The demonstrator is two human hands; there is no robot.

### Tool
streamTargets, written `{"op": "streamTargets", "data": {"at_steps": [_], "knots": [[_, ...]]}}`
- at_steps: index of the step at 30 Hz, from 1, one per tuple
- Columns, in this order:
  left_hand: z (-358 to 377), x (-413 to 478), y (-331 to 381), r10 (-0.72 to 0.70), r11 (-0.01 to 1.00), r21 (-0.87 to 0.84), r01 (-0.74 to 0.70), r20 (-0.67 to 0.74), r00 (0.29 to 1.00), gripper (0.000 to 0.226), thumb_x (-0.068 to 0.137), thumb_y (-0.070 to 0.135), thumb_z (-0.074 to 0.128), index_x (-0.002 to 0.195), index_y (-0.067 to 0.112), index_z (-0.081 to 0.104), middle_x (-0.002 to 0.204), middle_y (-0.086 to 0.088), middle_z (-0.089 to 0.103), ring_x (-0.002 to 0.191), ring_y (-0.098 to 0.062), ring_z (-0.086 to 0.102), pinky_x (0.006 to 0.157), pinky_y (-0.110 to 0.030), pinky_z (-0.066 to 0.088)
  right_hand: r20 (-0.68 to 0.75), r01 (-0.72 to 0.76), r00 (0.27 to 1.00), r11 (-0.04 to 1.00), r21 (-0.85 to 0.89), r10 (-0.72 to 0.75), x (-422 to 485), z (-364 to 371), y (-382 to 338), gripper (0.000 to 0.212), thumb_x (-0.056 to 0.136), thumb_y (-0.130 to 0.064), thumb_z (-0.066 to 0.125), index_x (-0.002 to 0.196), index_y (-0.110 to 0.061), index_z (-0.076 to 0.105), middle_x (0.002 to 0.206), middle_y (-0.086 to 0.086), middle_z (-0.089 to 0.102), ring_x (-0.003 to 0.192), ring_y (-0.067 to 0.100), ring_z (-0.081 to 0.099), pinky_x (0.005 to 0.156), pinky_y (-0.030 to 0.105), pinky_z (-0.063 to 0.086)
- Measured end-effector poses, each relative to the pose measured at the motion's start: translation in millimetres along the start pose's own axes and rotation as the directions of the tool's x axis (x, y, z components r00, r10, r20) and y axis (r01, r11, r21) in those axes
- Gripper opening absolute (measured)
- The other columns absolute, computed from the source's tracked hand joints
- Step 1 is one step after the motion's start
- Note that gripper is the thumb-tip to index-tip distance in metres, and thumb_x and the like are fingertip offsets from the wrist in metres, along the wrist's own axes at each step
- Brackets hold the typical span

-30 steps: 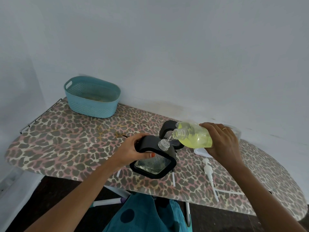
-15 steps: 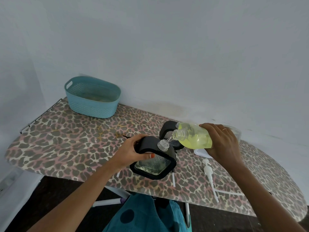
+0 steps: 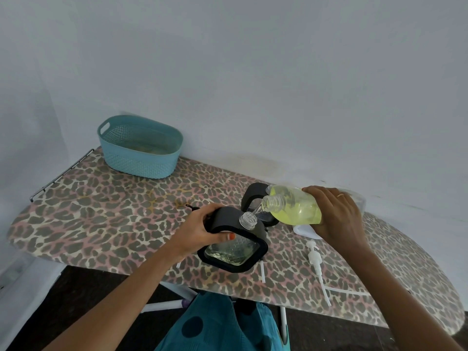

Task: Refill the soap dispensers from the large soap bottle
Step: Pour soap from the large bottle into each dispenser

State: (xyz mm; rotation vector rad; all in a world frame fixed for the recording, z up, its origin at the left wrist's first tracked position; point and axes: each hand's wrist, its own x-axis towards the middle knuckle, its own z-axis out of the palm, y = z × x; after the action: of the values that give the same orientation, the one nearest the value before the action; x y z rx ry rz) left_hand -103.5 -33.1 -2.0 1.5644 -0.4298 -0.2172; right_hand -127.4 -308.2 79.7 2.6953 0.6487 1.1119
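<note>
Centre frame: left hand [image 3: 200,231] grips black-cased dispenser [image 3: 231,252]; right hand [image 3: 336,216] grips tilted soap bottle [image 3: 296,209], apparently pouring.

second dispenser [image 3: 253,196] near far edge of ironing board [image 3: 101,211]: mostly hidden behind large soap bottle [image 3: 293,206]. bottle base covered by right hand [image 3: 336,214]. white item [image 3: 305,231] under that hand and clear item [image 3: 357,201] behind it: partly hidden, cannot identify. left hand [image 3: 197,229]: fingertips out of sight behind near dispenser [image 3: 228,224] it grips. small black thing [image 3: 189,206] past left hand: too small to tell. basket [image 3: 141,158] contents unclear. both forearms cut by bottom edge.
</note>
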Motion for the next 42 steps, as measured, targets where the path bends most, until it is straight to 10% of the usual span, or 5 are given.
{"op": "streamTargets", "data": {"at_steps": [22,42], "knots": [[1,0,1,0.012,1.000,0.016,-0.012,-0.021,1.000,0.048,0.065,0.003,0.077,0.099,0.029,0.055,0.097,0.005,0.065,0.086,0.003,0.063,0.076,-0.012,0.050,0.014,-0.009,1.000,0.999,-0.032,0.010,1,-2,0,0.069,0.046,0.002,0.084,0.103,-0.016,0.050,0.092,0.005,0.071,0.075,0.028,0.067,0.064,0.030,0.043],[0,2,-9,0.025,1.000,0.004,-0.024,-0.007,1.000,0.069,0.042,0.056,0.080,0.103,0.032,0.056,0.104,0.000,0.066,0.094,-0.010,0.064,0.082,-0.022,0.053,0.009,0.002,1.000,1.000,-0.024,-0.001,2,-2,1,0.067,0.047,0.000,0.085,0.103,-0.015,0.049,0.090,0.006,0.071,0.074,0.029,0.067,0.066,0.029,0.034]]}}
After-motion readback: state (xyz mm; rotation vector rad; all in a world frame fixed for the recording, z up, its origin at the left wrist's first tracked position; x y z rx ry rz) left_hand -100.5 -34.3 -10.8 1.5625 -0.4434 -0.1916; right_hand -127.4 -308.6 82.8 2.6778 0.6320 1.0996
